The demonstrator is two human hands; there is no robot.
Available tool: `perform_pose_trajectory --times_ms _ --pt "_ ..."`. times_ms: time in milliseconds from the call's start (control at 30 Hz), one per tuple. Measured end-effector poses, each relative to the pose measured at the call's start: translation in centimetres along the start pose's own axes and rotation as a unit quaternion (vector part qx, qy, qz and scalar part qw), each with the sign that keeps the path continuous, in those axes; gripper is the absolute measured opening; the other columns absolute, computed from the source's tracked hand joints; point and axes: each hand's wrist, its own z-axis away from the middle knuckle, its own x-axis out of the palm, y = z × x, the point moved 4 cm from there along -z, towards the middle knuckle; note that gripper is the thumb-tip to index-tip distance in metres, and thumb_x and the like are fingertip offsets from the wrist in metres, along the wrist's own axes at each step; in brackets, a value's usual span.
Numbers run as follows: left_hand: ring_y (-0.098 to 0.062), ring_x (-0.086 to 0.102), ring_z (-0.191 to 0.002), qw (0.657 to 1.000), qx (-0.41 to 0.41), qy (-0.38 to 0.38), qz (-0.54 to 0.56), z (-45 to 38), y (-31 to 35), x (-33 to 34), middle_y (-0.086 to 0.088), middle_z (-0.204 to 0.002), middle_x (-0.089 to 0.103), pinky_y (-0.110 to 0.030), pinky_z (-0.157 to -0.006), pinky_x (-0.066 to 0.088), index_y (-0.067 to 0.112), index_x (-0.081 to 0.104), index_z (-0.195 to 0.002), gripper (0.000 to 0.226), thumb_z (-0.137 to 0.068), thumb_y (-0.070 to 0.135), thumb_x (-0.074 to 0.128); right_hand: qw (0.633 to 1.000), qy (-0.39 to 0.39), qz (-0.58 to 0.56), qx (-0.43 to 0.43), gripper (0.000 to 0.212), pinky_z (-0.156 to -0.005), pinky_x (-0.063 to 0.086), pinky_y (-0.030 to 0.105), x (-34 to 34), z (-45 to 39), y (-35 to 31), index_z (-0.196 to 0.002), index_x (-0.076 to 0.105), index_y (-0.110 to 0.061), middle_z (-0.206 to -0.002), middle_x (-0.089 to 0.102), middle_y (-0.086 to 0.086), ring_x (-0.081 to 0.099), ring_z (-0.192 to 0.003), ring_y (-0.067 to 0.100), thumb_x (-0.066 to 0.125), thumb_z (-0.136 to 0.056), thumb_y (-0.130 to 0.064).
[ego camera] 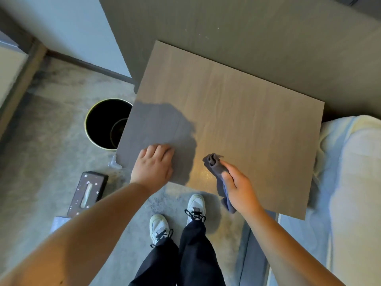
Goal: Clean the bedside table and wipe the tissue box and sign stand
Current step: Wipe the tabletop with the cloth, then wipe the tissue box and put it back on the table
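Right hand [239, 186] near front edge of bedside table [247, 104], thumb and fingers pinching a bunched dark cloth [215, 165]; wad pokes fwd past fingertips onto the top, tail hangs down past the wrist and over the table's front edge. Forearm enters from lower right, wrist roughly straight, palm turned inward. Left hand [153, 164] further left on same front edge, knuckles up, fingers curled loosely with tips on the wood, holding nothing; reads as a brace, forearm crossing in from lower left. Table top bare, w/ head shadow over its left front part. Tissue box [87, 193] down on the carpet left of the feet, well apart from the table, slot up, pale specks on its dark lid; sign stand not identifiable, though a small clear object [114, 163] lies on the floor just by the table's left front corner, too blurred to name. Waste bin [106, 123] partly tucked under table's left edge. Bed [350, 172] just beside table on right. Risks, as judged: small wad = narrow contact patch, so streaks or missed strips likely, esp. far corners; loose tail may drag dirt back over the edge; stepping left could kick the box or the clear item; crumbs swept leftward may miss the bin and land on carpet.
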Motion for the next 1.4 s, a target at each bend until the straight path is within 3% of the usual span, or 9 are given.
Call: perform_pose_trajectory --times_ms 233,333,467,600,767,900,967,1133,1400 --pt "-0.027 0.058 -0.078 0.996 -0.058 0.008 0.061 5.4 -2.9 0.2 -0.001 -0.092 0.064 -0.036 -0.068 0.049 0.017 0.067 -0.097 0.024 -0.079 0.026 0.053 0.993 -0.107 -0.042 0.019 0.040 -0.091 0.043 0.017 4.1 -4.6 -4.2 -0.113 0.054 -0.055 -0.123 0.060 -0.022 0.054 -0.115 -0.004 0.042 -0.101 -0.019" --pt "-0.022 0.060 -0.070 0.990 -0.107 -0.026 0.093 8.0 -4.2 0.3 0.002 -0.082 0.065 -0.029 -0.062 0.050 0.018 0.068 -0.087 0.015 -0.074 0.025 0.064 0.985 -0.166 -0.043 0.032 0.039 -0.096 0.041 0.022 6.7 -6.4 -6.8 -0.111 0.058 -0.049 -0.120 0.062 -0.022 0.055 -0.117 0.001 0.043 -0.100 -0.015" --pt "-0.022 0.061 -0.061 0.962 -0.211 -0.072 0.157 12.4 -6.0 2.3 0.000 -0.070 0.063 -0.024 -0.050 0.046 0.016 0.066 -0.076 0.014 -0.070 0.025 0.075 0.965 -0.258 -0.050 0.017 0.042 -0.092 0.042 0.013 11.6 -7.7 -10.8 -0.111 0.062 -0.042 -0.119 0.065 -0.017 0.056 -0.116 -0.001 0.041 -0.100 -0.007" --pt "-0.028 0.058 -0.087 0.880 -0.395 -0.122 0.233 17.9 -7.1 7.3 -0.004 -0.096 0.061 -0.033 -0.059 0.036 0.014 0.055 -0.099 0.020 -0.094 0.027 0.040 0.930 -0.367 -0.024 -0.023 0.045 -0.101 0.037 0.026 18.8 -6.7 -13.9 -0.111 0.063 -0.043 -0.120 0.065 -0.019 0.054 -0.119 0.001 0.042 -0.098 -0.005" --pt "-0.029 0.058 -0.073 0.739 -0.588 -0.086 0.318 25.5 -7.6 14.3 -0.006 -0.084 0.062 -0.035 -0.057 0.043 0.015 0.049 -0.086 0.024 -0.095 0.033 0.035 0.881 -0.450 0.082 -0.119 0.035 -0.090 0.037 0.006 28.9 -3.0 -14.7 -0.118 0.055 -0.051 -0.116 0.062 -0.031 0.053 -0.112 -0.009 0.044 -0.095 -0.027" --pt "-0.030 0.057 -0.067 0.646 -0.676 -0.059 0.350 30.3 -7.9 20.6 -0.007 -0.072 0.061 -0.034 -0.054 0.039 0.015 0.049 -0.081 0.028 -0.096 0.033 0.034 0.872 -0.446 0.128 -0.158 0.032 -0.082 0.035 0.000 37.5 -1.8 -11.2 -0.119 0.058 -0.040 -0.114 0.063 -0.024 0.054 -0.105 -0.011 0.044 -0.097 -0.021" --pt "-0.028 0.058 -0.067 0.618 -0.690 -0.050 0.372 31.8 -8.4 24.0 -0.006 -0.071 0.061 -0.032 -0.052 0.037 0.016 0.050 -0.081 0.029 -0.097 0.034 0.034 0.866 -0.433 0.178 -0.175 0.033 -0.081 0.037 0.009 42.0 -3.1 -8.6 -0.124 0.057 -0.032 -0.115 0.062 -0.014 0.054 -0.103 -0.001 0.042 -0.098 -0.018" --pt "-0.025 0.059 -0.074 0.614 -0.685 -0.048 0.390 33.5 -11.1 32.2 -0.003 -0.081 0.063 -0.032 -0.057 0.041 0.018 0.051 -0.090 0.027 -0.097 0.040 0.038 0.847 -0.383 0.294 -0.223 0.035 -0.082 0.036 0.027 51.4 -9.8 -2.8 -0.128 0.056 -0.020 -0.123 0.062 0.009 0.054 -0.103 0.021 0.039 -0.097 -0.015" --pt "-0.023 0.056 -0.071 0.602 -0.687 0.021 0.408 32.8 -19.3 40.1 -0.001 -0.077 0.059 -0.031 -0.054 0.037 0.019 0.048 -0.086 0.023 -0.097 0.038 0.041 0.836 -0.328 0.340 -0.279 0.035 -0.087 0.037 0.032 59.0 -18.3 3.5 -0.128 0.054 -0.020 -0.127 0.058 0.013 0.051 -0.114 0.030 0.036 -0.098 -0.017"
